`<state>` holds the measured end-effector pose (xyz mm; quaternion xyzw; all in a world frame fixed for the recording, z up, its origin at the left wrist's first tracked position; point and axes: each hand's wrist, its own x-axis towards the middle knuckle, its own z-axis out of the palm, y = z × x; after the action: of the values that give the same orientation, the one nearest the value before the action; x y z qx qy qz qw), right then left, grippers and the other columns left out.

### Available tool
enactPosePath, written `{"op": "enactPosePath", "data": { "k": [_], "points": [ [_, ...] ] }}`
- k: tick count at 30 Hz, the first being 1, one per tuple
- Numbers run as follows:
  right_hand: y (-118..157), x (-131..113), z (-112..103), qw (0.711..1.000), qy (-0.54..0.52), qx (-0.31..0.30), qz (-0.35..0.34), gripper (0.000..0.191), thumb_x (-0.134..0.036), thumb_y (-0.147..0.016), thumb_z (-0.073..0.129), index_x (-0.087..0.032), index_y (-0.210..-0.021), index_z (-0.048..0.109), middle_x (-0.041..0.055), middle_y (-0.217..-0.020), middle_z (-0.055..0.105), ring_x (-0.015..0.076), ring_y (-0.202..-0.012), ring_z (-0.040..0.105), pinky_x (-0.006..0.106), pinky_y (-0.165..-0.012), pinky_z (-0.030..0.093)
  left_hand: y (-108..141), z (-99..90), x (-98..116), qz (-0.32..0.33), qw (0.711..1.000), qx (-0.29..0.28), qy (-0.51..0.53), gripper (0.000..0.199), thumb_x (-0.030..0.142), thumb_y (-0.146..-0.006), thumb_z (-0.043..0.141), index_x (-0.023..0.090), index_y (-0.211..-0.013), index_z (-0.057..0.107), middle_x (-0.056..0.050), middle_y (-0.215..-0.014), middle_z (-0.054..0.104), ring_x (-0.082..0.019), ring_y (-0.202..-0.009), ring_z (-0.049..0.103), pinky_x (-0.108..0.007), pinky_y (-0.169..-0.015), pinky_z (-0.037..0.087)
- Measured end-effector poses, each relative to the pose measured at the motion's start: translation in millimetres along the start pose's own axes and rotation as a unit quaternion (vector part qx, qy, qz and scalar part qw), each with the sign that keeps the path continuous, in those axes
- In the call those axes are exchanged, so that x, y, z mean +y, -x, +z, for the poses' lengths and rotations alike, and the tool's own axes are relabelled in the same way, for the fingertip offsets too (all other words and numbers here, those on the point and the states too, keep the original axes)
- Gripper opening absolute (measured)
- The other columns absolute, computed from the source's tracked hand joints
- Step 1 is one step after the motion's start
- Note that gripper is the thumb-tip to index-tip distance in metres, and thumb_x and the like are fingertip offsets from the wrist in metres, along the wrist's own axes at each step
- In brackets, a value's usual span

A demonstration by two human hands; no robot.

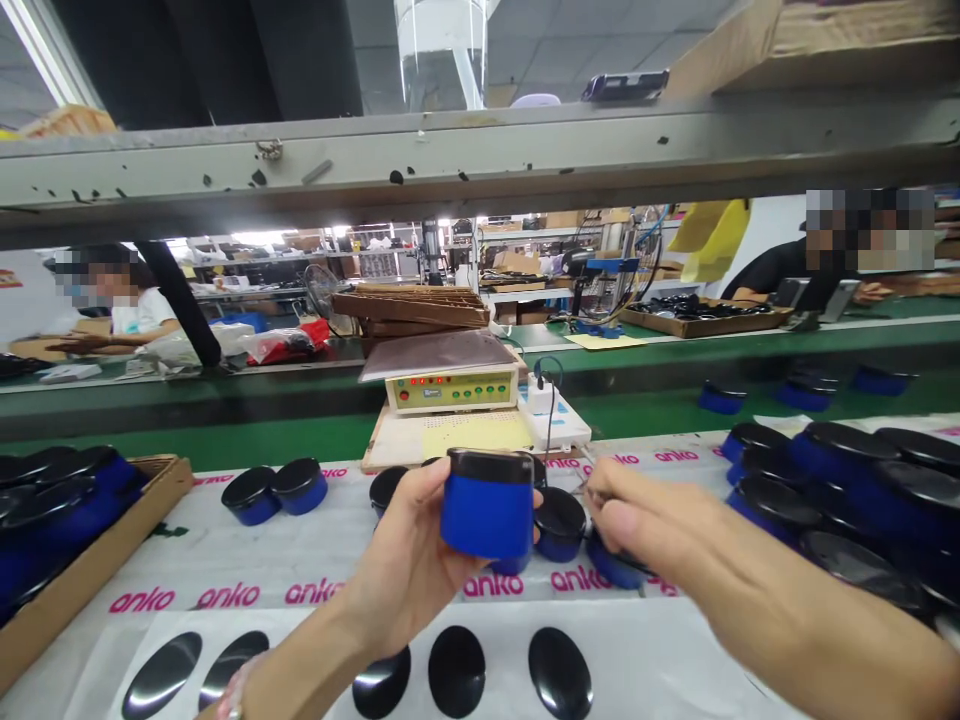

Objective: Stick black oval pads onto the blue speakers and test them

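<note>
Place: factory assembly workshop | far side of long green bench (292, 437) occupied by two people (135, 305) | loose parts held in open cardboard tray (686, 326) | blue black-topped units (300, 488) laid out in quantity on printed sheeting (247, 560) | indicator-lit control box (452, 391) stationed centrally | background filled with stocked racks (529, 296)

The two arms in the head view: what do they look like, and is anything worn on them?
Both are a person's: left hand and right hand are ungloved, with no cables or clear sleeves. A pale pinkish band with a shiny piece circles the left forearm. A pale patch by the right forearm is too blurred to identify.
</note>
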<state>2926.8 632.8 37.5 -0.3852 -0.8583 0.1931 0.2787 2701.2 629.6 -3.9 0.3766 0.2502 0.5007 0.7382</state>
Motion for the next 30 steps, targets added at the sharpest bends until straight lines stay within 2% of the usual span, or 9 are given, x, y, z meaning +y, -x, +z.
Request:
{"op": "enactPosePath", "data": {
  "k": [3,6,10,13,15,20,22,25,30],
  "points": [
    [0,-1,13,0.997,0.027,-0.048,-0.052,0.025,-0.038,-0.099,0.034,-0.027,-0.095,0.056,-0.0027,-0.083,0.063,0.0144,-0.071,0.059,0.025,-0.061,0.045,8,2.2,-4,-0.034,0.999,0.005,0.031,0.049,0.052,-0.084,0.053,0.020,-0.121,0.058,-0.008,-0.106,0.069,-0.020,-0.092,0.067,-0.028,-0.082,0.049],
    [-5,-5,21,0.990,0.060,0.006,-0.125,0.028,-0.032,-0.100,0.036,-0.021,-0.081,0.054,-0.0027,-0.070,0.059,0.0124,-0.057,0.052,0.026,-0.052,0.038,12,2.7,-9,-0.021,0.999,0.022,-0.018,0.053,0.059,-0.082,0.055,0.025,-0.122,0.057,-0.006,-0.115,0.066,-0.021,-0.105,0.062,-0.027,-0.086,0.048],
    [-5,-8,26,0.973,0.134,0.072,-0.175,0.026,-0.026,-0.099,0.037,-0.019,-0.082,0.054,-0.0014,-0.068,0.058,0.0133,-0.056,0.053,0.027,-0.050,0.036,14,3.5,-13,0.047,0.990,0.028,-0.133,0.050,0.059,-0.084,0.053,0.028,-0.123,0.052,-0.005,-0.125,0.059,-0.023,-0.116,0.054,-0.035,-0.098,0.043],
    [1,-7,30,0.955,0.193,0.112,-0.194,0.029,-0.021,-0.099,0.035,-0.019,-0.077,0.053,-0.0008,-0.063,0.055,0.0138,-0.052,0.053,0.028,-0.047,0.033,16,7.0,-15,0.117,0.960,0.067,-0.244,0.052,0.059,-0.080,0.058,0.028,-0.121,0.050,-0.003,-0.127,0.056,-0.022,-0.117,0.052,-0.035,-0.104,0.037],
    [4,-8,34,0.945,0.222,0.133,-0.200,0.030,-0.018,-0.098,0.034,-0.019,-0.073,0.051,-0.0012,-0.059,0.052,0.0136,-0.048,0.051,0.027,-0.044,0.032,18,9.6,-16,0.152,0.936,0.087,-0.306,0.055,0.060,-0.077,0.060,0.028,-0.120,0.047,-0.003,-0.123,0.058,-0.021,-0.113,0.054,-0.032,-0.100,0.040],
    [5,-10,36,0.960,0.189,0.090,-0.186,0.030,-0.009,-0.093,0.031,-0.021,-0.069,0.044,-0.0019,-0.057,0.053,0.0102,-0.044,0.048,0.024,-0.042,0.033,25,15.3,-15,0.216,0.885,0.036,-0.411,0.069,0.053,-0.071,0.070,0.031,-0.127,0.037,-0.001,-0.116,0.061,-0.021,-0.105,0.059,-0.028,-0.090,0.046],
    [6,-11,33,0.961,0.175,0.085,-0.195,0.030,-0.012,-0.094,0.030,-0.022,-0.067,0.039,-0.0031,-0.056,0.051,0.0093,-0.043,0.046,0.023,-0.042,0.033,26,18.7,-11,0.214,0.879,0.018,-0.425,0.070,0.051,-0.072,0.071,0.031,-0.129,0.035,0.000,-0.114,0.061,-0.020,-0.101,0.060,-0.027,-0.088,0.047],
    [9,-10,27,0.960,0.177,0.084,-0.201,0.031,-0.021,-0.097,0.033,-0.022,-0.067,0.039,-0.0046,-0.055,0.048,0.0097,-0.042,0.044,0.026,-0.042,0.030,25,23.2,-4,0.182,0.894,0.012,-0.409,0.057,0.053,-0.078,0.064,0.032,-0.125,0.039,0.002,-0.107,0.063,-0.016,-0.094,0.060,-0.024,-0.085,0.047],
    [13,-9,20,0.968,0.182,0.013,-0.174,0.030,-0.021,-0.095,0.035,-0.023,-0.066,0.043,-0.0040,-0.054,0.051,0.0116,-0.043,0.049,0.028,-0.042,0.031,22,23.0,0,0.115,0.899,0.017,-0.423,0.055,0.057,-0.078,0.061,0.032,-0.123,0.041,0.001,-0.103,0.064,-0.017,-0.093,0.060,-0.028,-0.085,0.047]
  ]
}}
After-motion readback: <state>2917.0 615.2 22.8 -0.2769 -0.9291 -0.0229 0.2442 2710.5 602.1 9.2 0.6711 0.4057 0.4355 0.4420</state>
